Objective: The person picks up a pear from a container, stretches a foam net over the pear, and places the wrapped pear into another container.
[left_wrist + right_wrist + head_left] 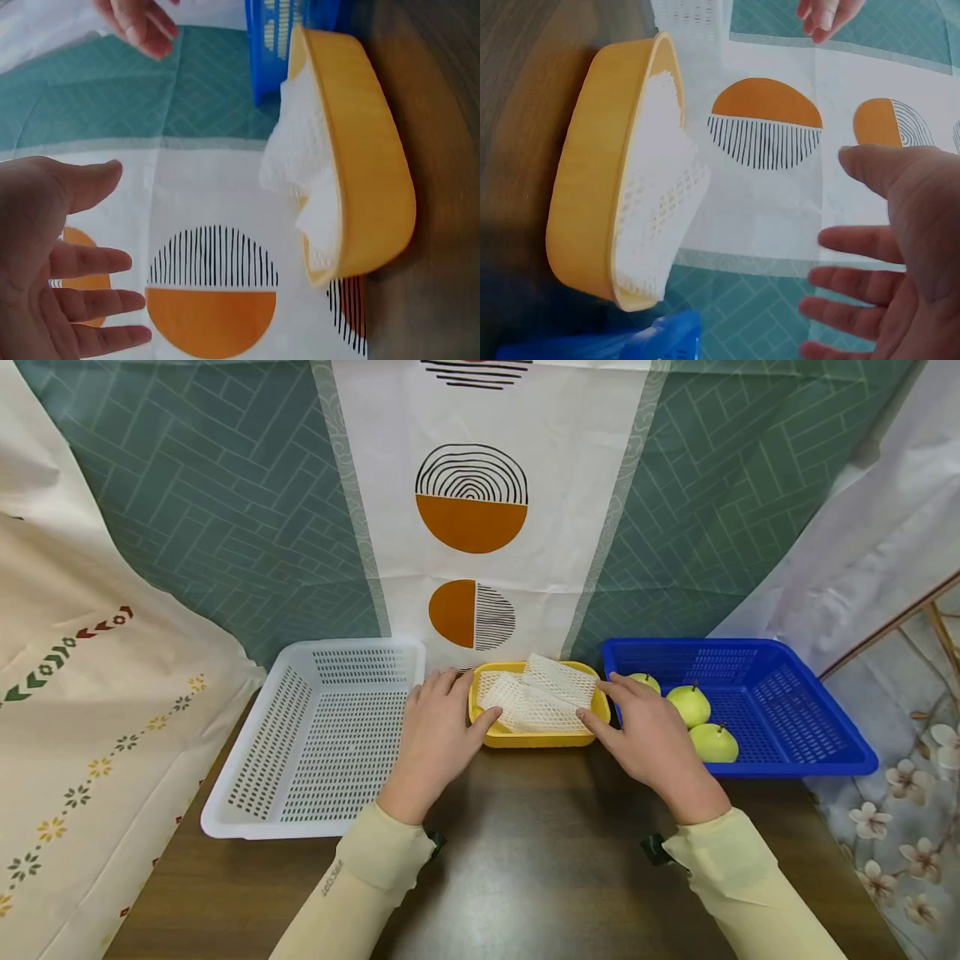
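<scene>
A small yellow basket (540, 741) stands on the table between my two hands, with white foam fruit nets (551, 697) lying in it, some poking above its rim. My left hand (441, 735) hovers by the basket's left end, fingers spread and nearly straight. By the right end is my right hand (654, 735), its fingers also extended. Both wrist views show a gap between each hand and the yellow basket (375, 157); the palms hold nothing. Near the right hand, yellow-green pears (714, 743) lie in a blue basket (795, 767), partly hidden by that hand.
On the left a white perforated basket (348, 747) stands on the brown wooden table (540, 852), close to my left forearm. A patterned cloth (480, 560) hangs directly behind the baskets. More cloth drapes along the left and right sides.
</scene>
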Tool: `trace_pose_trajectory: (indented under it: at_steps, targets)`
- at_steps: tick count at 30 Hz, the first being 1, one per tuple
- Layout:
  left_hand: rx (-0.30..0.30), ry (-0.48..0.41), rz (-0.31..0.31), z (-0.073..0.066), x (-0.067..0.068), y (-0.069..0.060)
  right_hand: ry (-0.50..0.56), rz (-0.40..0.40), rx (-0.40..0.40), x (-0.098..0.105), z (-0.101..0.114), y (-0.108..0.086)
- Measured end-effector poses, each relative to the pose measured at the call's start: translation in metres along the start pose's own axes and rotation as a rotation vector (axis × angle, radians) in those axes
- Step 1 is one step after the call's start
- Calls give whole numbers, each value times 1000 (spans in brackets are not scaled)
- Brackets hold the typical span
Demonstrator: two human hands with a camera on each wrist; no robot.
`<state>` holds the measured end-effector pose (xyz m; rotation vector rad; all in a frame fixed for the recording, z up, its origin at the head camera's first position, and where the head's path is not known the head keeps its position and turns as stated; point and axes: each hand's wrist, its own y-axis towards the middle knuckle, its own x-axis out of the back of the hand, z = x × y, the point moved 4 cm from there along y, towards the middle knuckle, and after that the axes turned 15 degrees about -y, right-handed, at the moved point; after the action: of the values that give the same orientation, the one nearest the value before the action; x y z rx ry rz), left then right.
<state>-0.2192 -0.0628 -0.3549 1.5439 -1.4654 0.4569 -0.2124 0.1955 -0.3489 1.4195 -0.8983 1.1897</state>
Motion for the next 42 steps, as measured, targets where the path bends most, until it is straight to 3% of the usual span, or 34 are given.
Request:
trace_pose_trajectory:
  at_steps: [3, 13, 20, 26, 30, 34, 42]
  targets:
    - [-22, -48, -6, -7, -2, 1, 48, -31, 8, 0, 1, 0]
    - [5, -148, 20, -15, -24, 5, 98, -22, -16, 0, -12, 2]
    - [28, -439, 82, -36, -43, 26, 155, -70, -85, 30, -41, 16]
    - [-15, -694, 126, -60, -83, 43, 141, -60, -187, 43, -90, 17]
    - [-27, -785, 205, -77, -113, 47, 120, 20, -278, 34, -132, 8]
    - [14, -870, 271, -89, -138, 48, 96, 116, -321, 16, -166, -1]
    - [61, -904, 283, -95, -171, 47, 16, 387, -311, -13, -202, -12]
